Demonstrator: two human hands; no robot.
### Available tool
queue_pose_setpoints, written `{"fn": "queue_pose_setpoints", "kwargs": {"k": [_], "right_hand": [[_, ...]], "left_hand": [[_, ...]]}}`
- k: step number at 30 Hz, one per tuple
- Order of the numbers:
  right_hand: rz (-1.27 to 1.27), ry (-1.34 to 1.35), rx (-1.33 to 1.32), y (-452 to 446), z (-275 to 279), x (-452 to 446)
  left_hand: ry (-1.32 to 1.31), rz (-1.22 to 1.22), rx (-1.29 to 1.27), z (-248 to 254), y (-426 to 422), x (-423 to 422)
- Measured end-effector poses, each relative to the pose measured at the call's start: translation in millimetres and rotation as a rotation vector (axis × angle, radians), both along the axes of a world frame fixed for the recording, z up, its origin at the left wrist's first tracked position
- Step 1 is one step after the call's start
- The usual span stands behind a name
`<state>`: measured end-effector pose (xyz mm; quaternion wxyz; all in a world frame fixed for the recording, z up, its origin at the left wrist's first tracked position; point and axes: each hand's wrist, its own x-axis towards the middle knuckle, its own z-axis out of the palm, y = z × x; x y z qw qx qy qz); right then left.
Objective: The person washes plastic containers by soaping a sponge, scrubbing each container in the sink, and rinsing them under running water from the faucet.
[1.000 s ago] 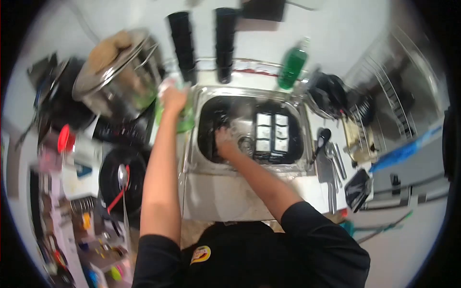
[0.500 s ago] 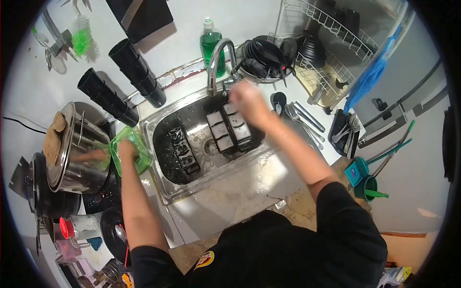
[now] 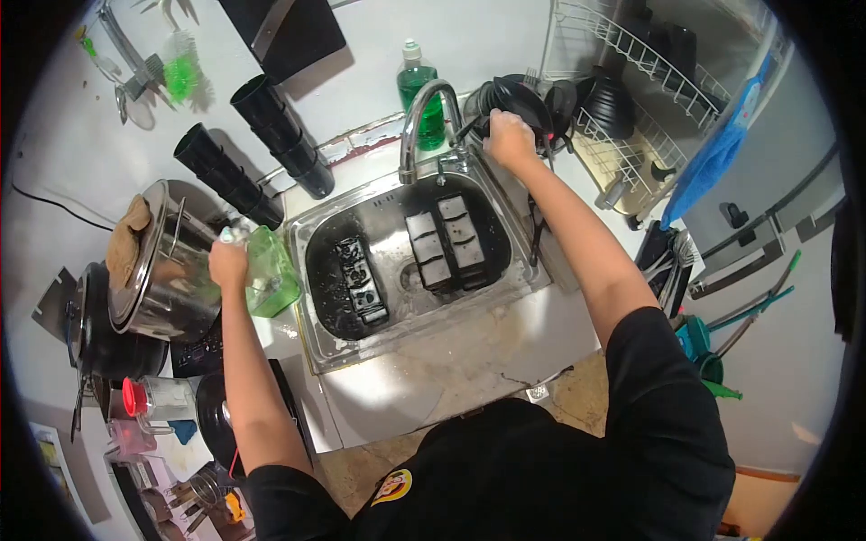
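My left hand [image 3: 228, 261] is closed at the left edge of a green translucent container [image 3: 273, 275], with a pale, foamy thing showing at its fingertips. The container stands beside the sink's left rim. Wet with suds, my right hand [image 3: 510, 140] is closed in front of a pile of black dishes [image 3: 534, 101], right of the faucet [image 3: 420, 122]; what its fingers hold is hidden. In the sink [image 3: 347, 356] lie a black slotted piece [image 3: 363, 287] on the left and two black pieces with pale panels [image 3: 428, 248] [image 3: 462, 236] on the right.
Stacked black cups [image 3: 280, 131] and a green soap bottle [image 3: 422, 104] stand behind the sink. A large steel pot [image 3: 176, 279] is at the left, above a clear jug [image 3: 171, 397]. At the right are a wire dish rack [image 3: 631, 153], a blue cloth [image 3: 717, 149] and a cutlery holder [image 3: 672, 266].
My right hand has left the sink and moved up and right to the black dishes. My left hand, over the green container half a second ago, is now at its left edge.
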<state>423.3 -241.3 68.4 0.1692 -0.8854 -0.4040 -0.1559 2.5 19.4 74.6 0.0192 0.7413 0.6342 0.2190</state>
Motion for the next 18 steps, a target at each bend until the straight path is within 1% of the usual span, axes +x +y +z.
{"fn": "queue_pose_setpoints", "kwargs": {"k": [1, 2, 3, 4, 5, 6, 8, 9, 10, 12, 14, 15, 16, 18], "right_hand": [[0.021, 0.096, 0.102, 4, 4, 3], [0.041, 0.194, 0.199, 7, 7, 5], [0.079, 0.214, 0.263, 14, 7, 19], [0.108, 0.218, 0.271, 10, 17, 26], [0.09, 0.231, 0.308, 8, 26, 31], [0.074, 0.243, 0.344, 5, 35, 35], [0.034, 0.398, 0.422, -17, 70, 21], [0.136, 0.553, 0.524, -21, 72, 35], [0.238, 0.711, 0.621, -27, 72, 52], [0.288, 0.894, 0.71, -56, 103, 41], [0.356, 1.093, 0.747, -82, 124, 26], [0.427, 1.203, 0.746, -90, 120, 30], [0.429, 1.205, 0.735, -93, 116, 9], [0.216, 1.215, 0.921, -98, 108, -55]], "left_hand": [[-0.115, -0.077, 0.017, -9, 5, -3], [-0.112, -0.07, 0.014, -16, 13, -8], [-0.19, -0.228, -0.086, -25, 28, -18], [-0.27, -0.384, -0.187, -25, 29, -21], [-0.577, -0.413, -0.332, -29, 28, -22], [-0.563, -0.352, -0.462, -13, 20, -23], [-0.833, -0.219, -0.519, 5, -7, -18], [-0.955, -0.241, -0.585, 12, -14, -18], [-1.058, -0.256, -0.6, 28, -36, -10], [-1.2, -0.475, -0.822, 25, -40, -9], [-1.122, -0.484, -0.955, 2, -34, 3], [-1.258, -0.476, -0.924, -4, -58, 16], [-1.391, -0.47, -0.887, -7, -90, 40], [-1.531, -0.4, -1.138, -15, -133, 79]]}}
